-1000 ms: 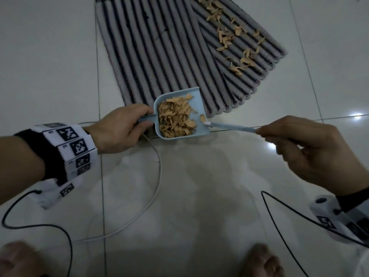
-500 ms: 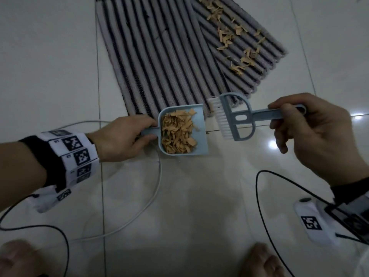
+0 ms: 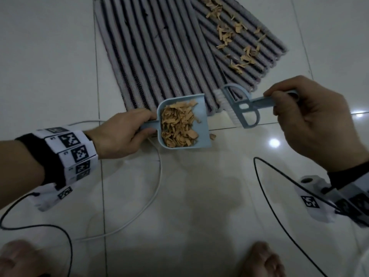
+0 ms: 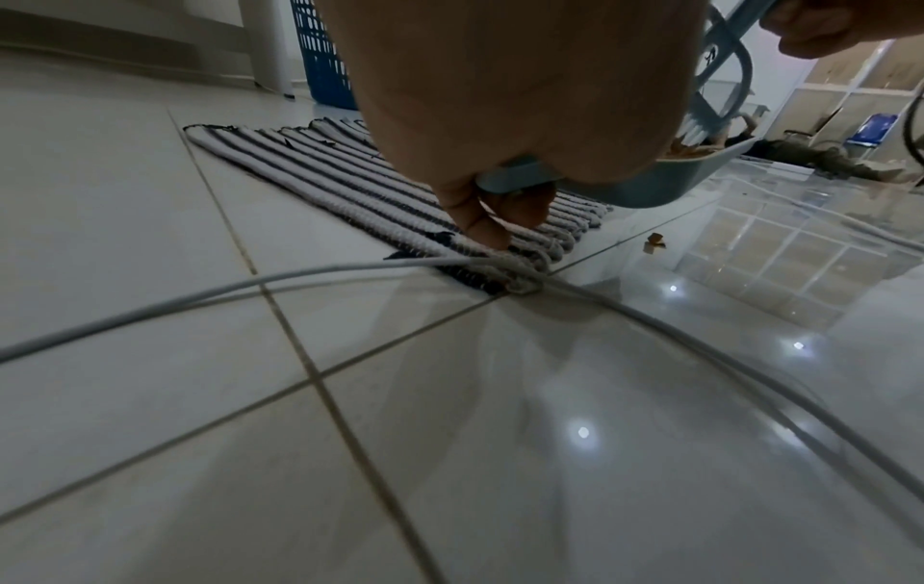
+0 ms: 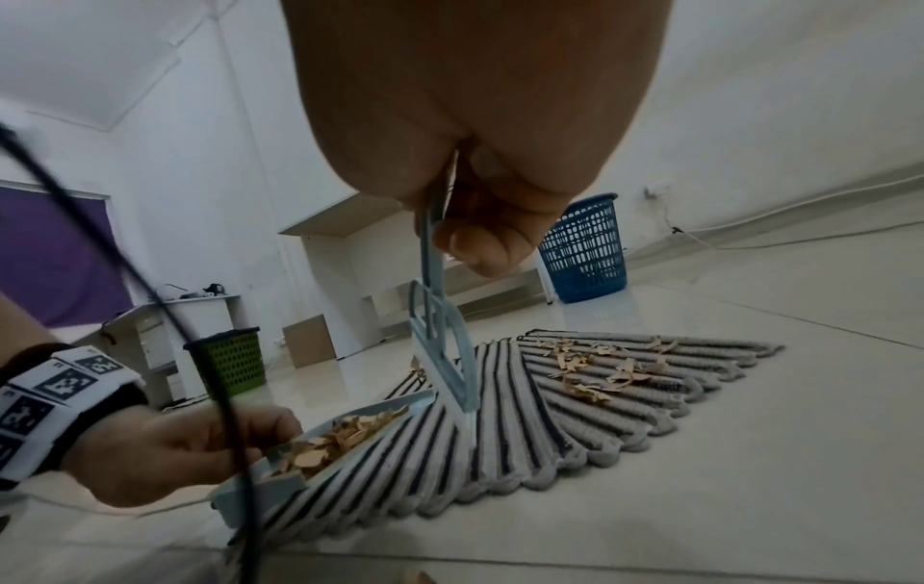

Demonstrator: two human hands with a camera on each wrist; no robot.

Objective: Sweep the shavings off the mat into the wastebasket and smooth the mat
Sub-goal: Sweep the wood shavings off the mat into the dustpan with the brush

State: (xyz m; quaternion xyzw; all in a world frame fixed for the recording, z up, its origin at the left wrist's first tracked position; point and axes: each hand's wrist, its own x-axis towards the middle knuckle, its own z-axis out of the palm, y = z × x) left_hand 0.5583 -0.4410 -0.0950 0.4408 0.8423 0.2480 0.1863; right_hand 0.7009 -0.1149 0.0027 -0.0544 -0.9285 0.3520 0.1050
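Observation:
A striped grey and black mat [image 3: 159, 56] lies on the tiled floor, its right part folded at an angle, with tan shavings [image 3: 237, 43] scattered there. My left hand [image 3: 123, 132] grips the handle of a light-blue dustpan [image 3: 201, 120] heaped with shavings [image 3: 177, 124], held above the mat's near edge. My right hand [image 3: 311, 116] grips the handle of a light-blue brush [image 3: 241, 110], its white bristles beside the pan's right side. One shaving [image 3: 212, 136] lies on the floor by the pan. The pan [image 5: 280, 474] and brush [image 5: 445, 355] also show in the right wrist view.
A blue wastebasket [image 5: 585, 253] stands beyond the mat by the wall, and a green basket [image 5: 230, 363] stands to the left. A white cable [image 3: 151, 196] and black cables [image 3: 279, 206] trail over the floor. My bare feet [image 3: 263, 260] are at the bottom edge.
The dustpan rose off the floor and moved slightly right. My right hand turned the brush from edge-on to flat and drew it to the pan's right side.

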